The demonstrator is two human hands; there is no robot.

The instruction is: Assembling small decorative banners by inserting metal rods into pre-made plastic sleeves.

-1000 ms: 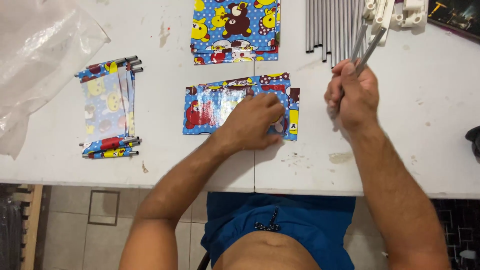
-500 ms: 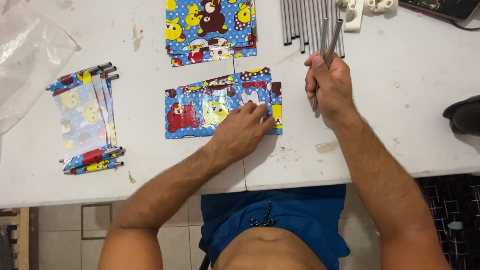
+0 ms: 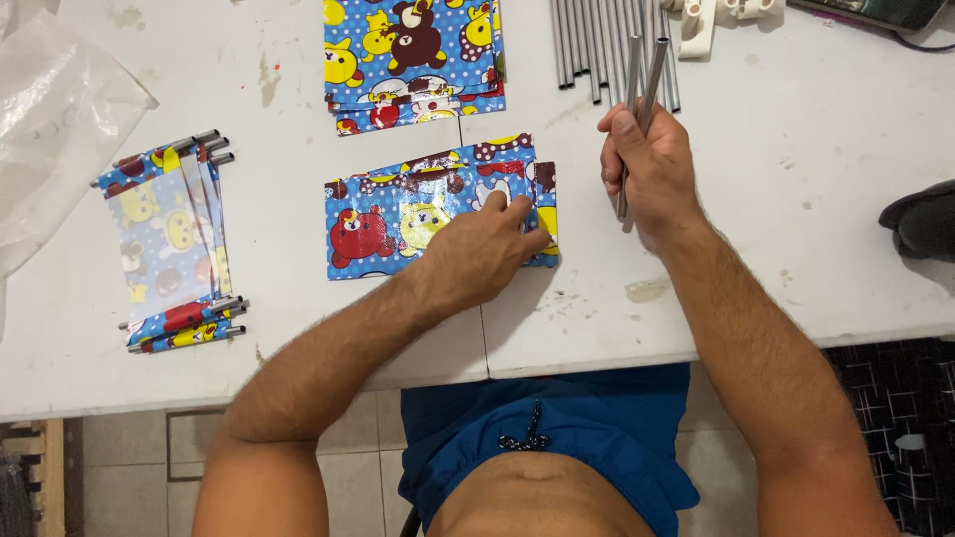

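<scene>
Two grey rods (image 3: 642,94) gripped in right hand (image 3: 652,174); left hand (image 3: 482,254) flat on sheet (image 3: 398,219).

Blue cartoon-bear sheet (image 3: 418,214), grey rods (image 3: 645,75)

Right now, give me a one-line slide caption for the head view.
Left hand presses a cartoon-print blue sheet on the white table while the right hand grips two grey metal tubes.

A white table (image 3: 816,259), stained and scuffed, carried everything. On it lay a cartoon-print sheet (image 3: 398,219), a stack (image 3: 413,60) of like sheets beyond it, grey rods (image 3: 597,40) at the far edge, finished pieces (image 3: 174,239) with rods at the left, and clear plastic (image 3: 50,129).
</scene>
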